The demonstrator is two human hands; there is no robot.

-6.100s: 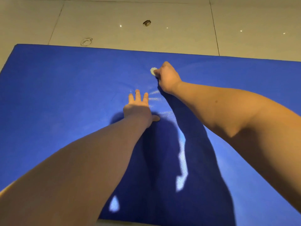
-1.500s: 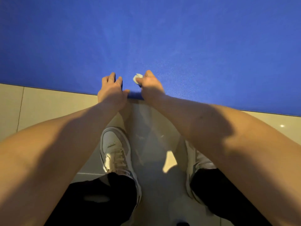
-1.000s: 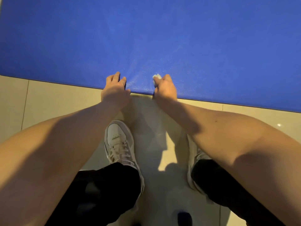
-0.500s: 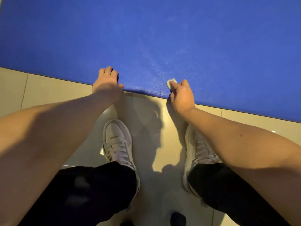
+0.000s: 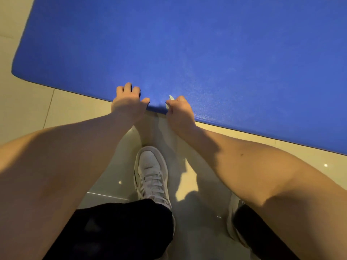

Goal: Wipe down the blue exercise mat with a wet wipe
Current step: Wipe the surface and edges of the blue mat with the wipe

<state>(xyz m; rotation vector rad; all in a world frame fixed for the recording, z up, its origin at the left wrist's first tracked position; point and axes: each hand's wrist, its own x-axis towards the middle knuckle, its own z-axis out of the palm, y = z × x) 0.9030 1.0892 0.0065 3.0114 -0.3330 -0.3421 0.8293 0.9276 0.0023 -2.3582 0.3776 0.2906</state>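
Found both forearms stretched forward, hands close together. Noted left hand (image 5: 127, 103) knuckles-up, fingers loosely bent, thumb out. Noted right hand (image 5: 179, 109) fisted, pinching wipe (image 5: 170, 97).

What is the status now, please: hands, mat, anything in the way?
Left hand pressing on blue mat, near edge. Right hand grips wet wipe at same edge. White shoe on floor, off the mat.
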